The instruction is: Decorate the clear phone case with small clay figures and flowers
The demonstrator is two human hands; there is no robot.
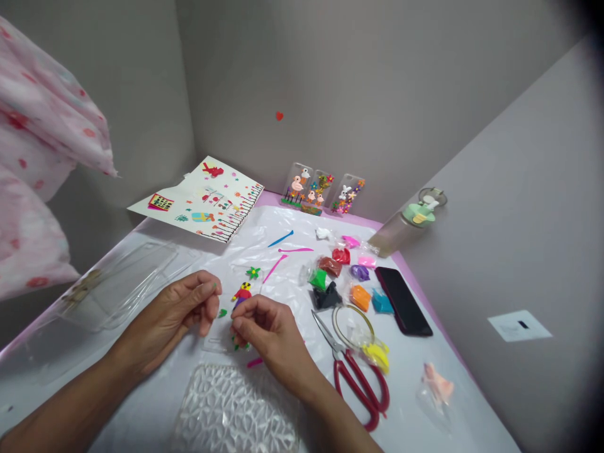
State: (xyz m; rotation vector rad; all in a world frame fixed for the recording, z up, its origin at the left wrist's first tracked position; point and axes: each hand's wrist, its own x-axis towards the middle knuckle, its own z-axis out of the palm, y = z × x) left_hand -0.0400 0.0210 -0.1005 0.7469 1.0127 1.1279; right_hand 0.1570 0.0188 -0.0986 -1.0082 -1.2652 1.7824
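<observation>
My left hand (191,305) is closed, its thumb against the curled fingers, left of a clear phone case (214,343) lying flat. A tiny green speck shows by its thumb tip; whether anything is held is hidden. Over the case, my right hand (267,327) is closed in a pinch, its fingertips hiding what may be in them. Partly behind that hand lies a clay figure (242,294) with a yellow head, red top and purple lower part. A green clay flower (253,272) sits above it, and a small green clay piece (223,313) lies between my hands.
Bags of coloured clay (361,297), scissors (352,371), a tape roll (353,324) and a phone (404,302) lie right. Modelling tools (275,269), decorated cases (319,189) and a drawing pad (207,201) are farther back. A bottle (401,229) stands right; a textured clear sheet (236,409) is in front.
</observation>
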